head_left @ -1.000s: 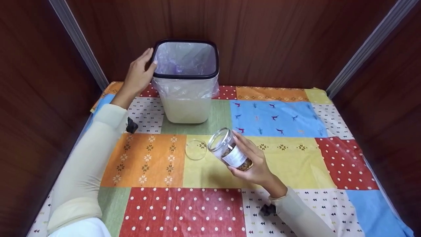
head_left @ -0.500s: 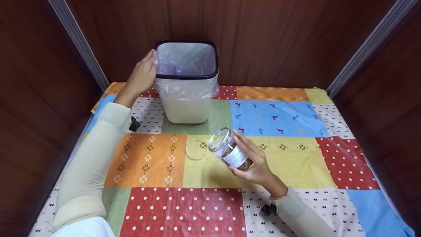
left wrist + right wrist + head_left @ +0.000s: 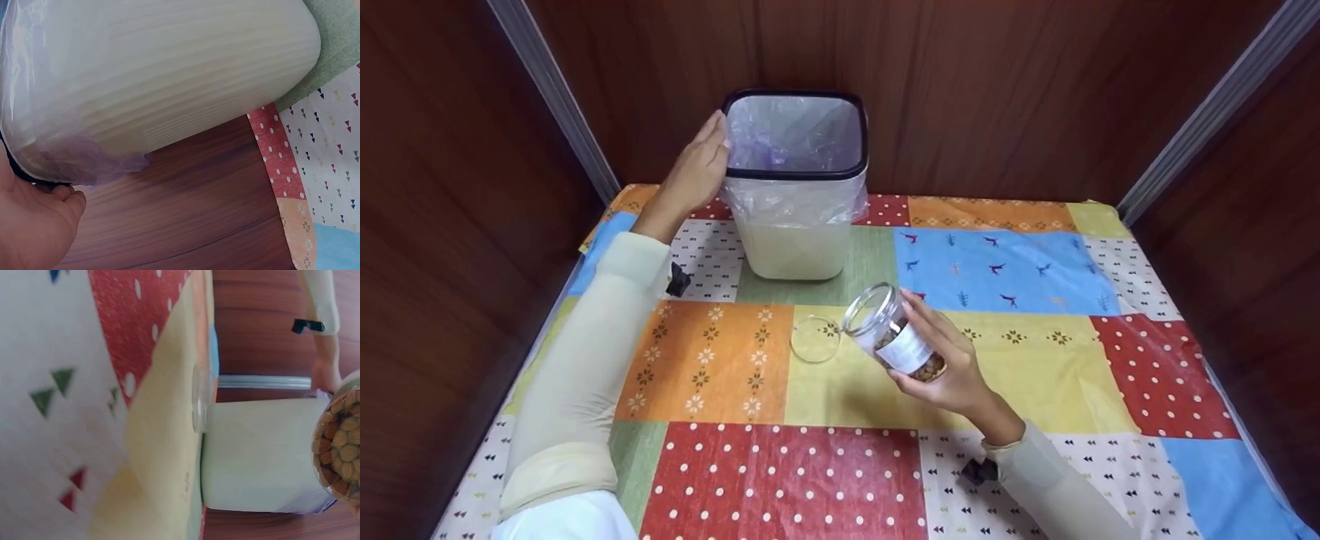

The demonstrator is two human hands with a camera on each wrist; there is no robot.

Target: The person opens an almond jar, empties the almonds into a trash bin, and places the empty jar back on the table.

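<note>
My right hand (image 3: pixel 952 367) grips an uncapped clear jar (image 3: pixel 906 349) with a white label, tilted with its mouth toward the upper left. Brown almonds (image 3: pixel 346 444) show through its base in the right wrist view. My left hand (image 3: pixel 699 166) lies against the left side of the black rim of a cream waste bin (image 3: pixel 795 251), fingers fairly straight and together. Close up in the left wrist view, the fingertips (image 3: pixel 67 194) are right at the rim. A thin plastic bag (image 3: pixel 795 196) lines the bin and folds over its outside.
A round transparent lid (image 3: pixel 816 339) lies on the patchwork tablecloth (image 3: pixel 780 480), left of the jar. Dark wooden panels (image 3: pixel 997 97) enclose the table at the back and both sides, with metal posts (image 3: pixel 1207 105) at the corners.
My left thumb, spread over the rim a second ago, now lies in with the fingers, and the hand has shifted slightly right. The jar keeps its tilt in my right hand. The view shifted slightly.
</note>
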